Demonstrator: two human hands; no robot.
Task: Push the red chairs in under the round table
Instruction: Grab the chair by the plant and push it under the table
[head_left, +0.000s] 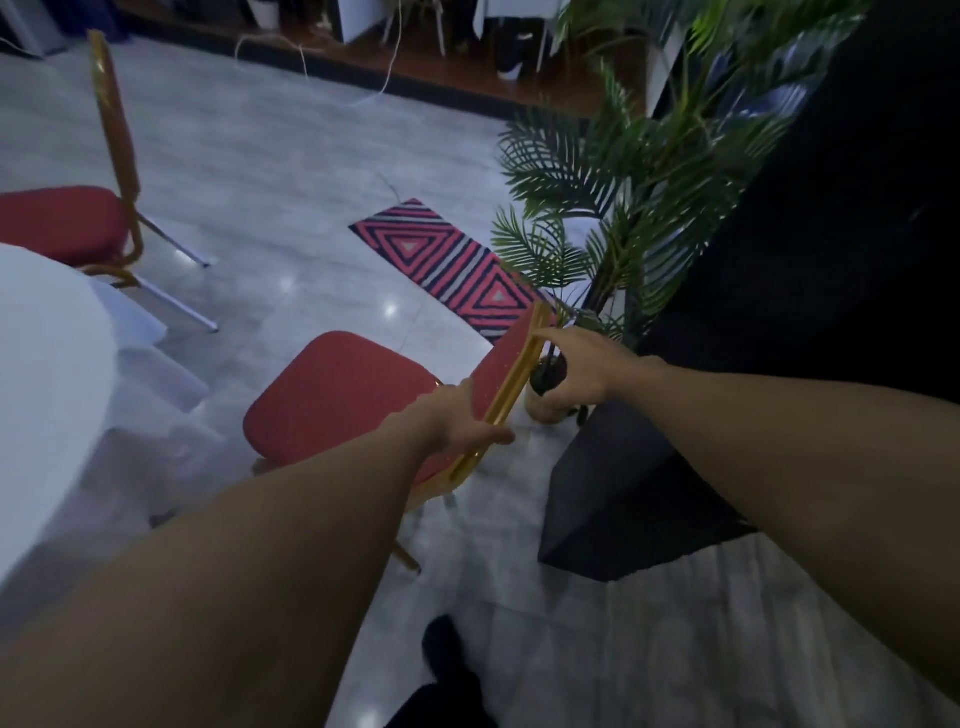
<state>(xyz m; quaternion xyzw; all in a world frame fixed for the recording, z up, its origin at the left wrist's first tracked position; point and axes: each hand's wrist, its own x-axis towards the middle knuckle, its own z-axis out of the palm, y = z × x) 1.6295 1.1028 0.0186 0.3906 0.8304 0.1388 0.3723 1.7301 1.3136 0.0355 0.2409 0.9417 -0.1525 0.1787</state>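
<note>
A red chair (337, 395) with a gold frame stands in the middle, its seat facing the round table (47, 343) under a white cloth at the left. My left hand (457, 421) grips the near end of the chair's backrest top. My right hand (576, 369) holds the far end of the same backrest. The chair's seat is apart from the table's edge. A second red chair (62, 221) stands at the upper left, its seat partly behind the table's edge.
A potted palm (613, 208) stands just right of the chair's back. A dark draped block (623, 499) sits below my right arm. A striped red mat (452, 260) lies on the grey tile floor. My dark shoe (441, 649) is at the bottom.
</note>
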